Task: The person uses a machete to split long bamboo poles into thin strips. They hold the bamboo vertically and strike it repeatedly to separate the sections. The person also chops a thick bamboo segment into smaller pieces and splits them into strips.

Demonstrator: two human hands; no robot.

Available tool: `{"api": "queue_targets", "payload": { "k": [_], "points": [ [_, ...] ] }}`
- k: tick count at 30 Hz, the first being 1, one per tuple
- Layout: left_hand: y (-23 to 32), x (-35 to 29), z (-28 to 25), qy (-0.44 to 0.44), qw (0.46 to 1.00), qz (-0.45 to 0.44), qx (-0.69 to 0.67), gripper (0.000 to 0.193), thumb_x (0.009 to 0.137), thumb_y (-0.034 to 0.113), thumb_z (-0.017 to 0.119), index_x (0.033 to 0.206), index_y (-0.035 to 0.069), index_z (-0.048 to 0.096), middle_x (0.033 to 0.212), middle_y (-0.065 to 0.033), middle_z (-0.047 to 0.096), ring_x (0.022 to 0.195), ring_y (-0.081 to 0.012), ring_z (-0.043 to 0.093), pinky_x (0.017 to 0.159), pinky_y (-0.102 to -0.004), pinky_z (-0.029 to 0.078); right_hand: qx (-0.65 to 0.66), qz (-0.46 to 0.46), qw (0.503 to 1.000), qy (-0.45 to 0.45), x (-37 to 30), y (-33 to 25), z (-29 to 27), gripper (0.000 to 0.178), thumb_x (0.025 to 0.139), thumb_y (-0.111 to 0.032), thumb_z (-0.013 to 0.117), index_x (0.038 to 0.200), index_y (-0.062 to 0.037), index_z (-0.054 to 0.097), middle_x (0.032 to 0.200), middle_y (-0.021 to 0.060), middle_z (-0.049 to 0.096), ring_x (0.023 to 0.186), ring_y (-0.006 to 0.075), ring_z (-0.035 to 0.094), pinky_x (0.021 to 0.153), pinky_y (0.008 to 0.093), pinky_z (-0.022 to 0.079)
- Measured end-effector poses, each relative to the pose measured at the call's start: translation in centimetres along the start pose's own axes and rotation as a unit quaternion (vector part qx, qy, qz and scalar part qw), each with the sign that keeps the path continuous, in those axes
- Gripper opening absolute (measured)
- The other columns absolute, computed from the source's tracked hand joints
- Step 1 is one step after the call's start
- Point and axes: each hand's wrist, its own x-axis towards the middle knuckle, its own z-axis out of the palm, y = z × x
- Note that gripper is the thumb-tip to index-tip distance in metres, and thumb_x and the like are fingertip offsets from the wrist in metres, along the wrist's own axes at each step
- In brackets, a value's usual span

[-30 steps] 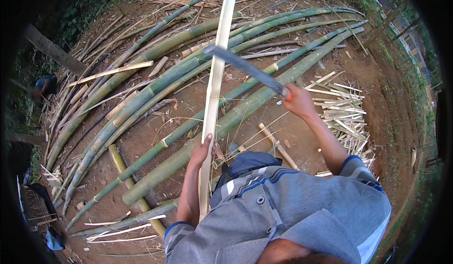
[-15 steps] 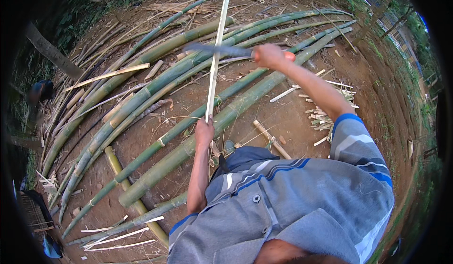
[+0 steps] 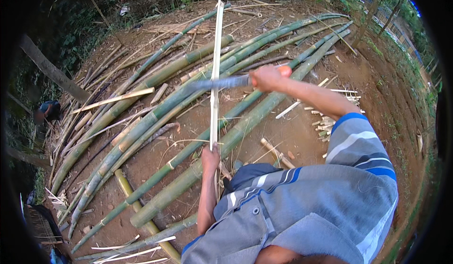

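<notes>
My left hand (image 3: pixel 211 157) is closed round the near end of a long, pale split bamboo strip (image 3: pixel 215 103), which points away from me. My right hand (image 3: pixel 267 78) grips the orange handle (image 3: pixel 284 71) of a long-bladed knife. Its grey blade (image 3: pixel 222 82), smeared by motion, lies across the strip roughly midway along; whether it touches the strip I cannot tell. Beneath the left hand and strip runs a thick green bamboo pole (image 3: pixel 188 183), with a thinner green pole (image 3: pixel 160 173) just beyond it.
Several more bamboo poles (image 3: pixel 137 128) lie across the ground ahead and left. A pile of short pale bamboo pieces (image 3: pixel 329 122) is at the right. A short cut piece (image 3: pixel 277 152) lies near my lap. At the far left is another person (image 3: pixel 49 110); a tree trunk (image 3: pixel 52 69) leans nearby.
My right hand and the knife have come down nearer along the strip, toward my left hand. The left hand still holds the strip's end. The whole view has shifted slightly.
</notes>
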Motion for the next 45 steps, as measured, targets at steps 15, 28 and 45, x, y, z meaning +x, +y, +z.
{"api": "queue_targets", "payload": {
  "k": [15, 28, 45],
  "points": [
    [8.2, -4.7, -2.2, -0.049, 0.997, -0.064, -0.019, 0.032, 0.092, 0.027, 0.049, 0.08, -0.001, 0.056, 0.055, -0.0035, 0.051, 0.047, -0.0104, 0.051, 0.044, -0.0267, 0.041, -0.048, 0.189, 0.974, 0.117, 17.6, 22.7, -10.0, 0.025, 0.069, -0.022, 0.06, 0.087, -0.0068, 0.065, 0.089, 0.0173, 0.065, 0.085, 0.0322, 0.064, 0.075, 0.0435, 0.05],
    [5.2, -1.6, -6.1, -0.2, 0.946, -0.185, -0.174, 0.042, 0.089, 0.04, 0.053, 0.083, -0.001, 0.061, 0.065, -0.0077, 0.062, 0.058, -0.0137, 0.06, 0.055, -0.0299, 0.049, 0.603, 0.27, 0.747, 0.078, 13.7, 20.2, 9.4, 0.03, 0.075, -0.033, 0.067, 0.081, -0.0053, 0.058, 0.07, 0.0055, 0.057, 0.057, 0.0146, 0.053, 0.05, 0.032, 0.045],
    [-1.9, -3.6, -6.9, -0.217, 0.957, -0.092, -0.168, 0.059, 0.087, 0.047, 0.051, 0.123, 0.001, 0.045, 0.106, -0.016, 0.06, 0.099, -0.0245, 0.057, 0.09, -0.038, 0.043, 0.881, 0.122, 0.438, -0.127, 3.0, -13.3, 12.8, 0.047, 0.077, -0.019, 0.069, 0.114, 0.0003, 0.049, 0.105, 0.0135, 0.059, 0.094, 0.0243, 0.06, 0.084, 0.0361, 0.051]
  ]
}}
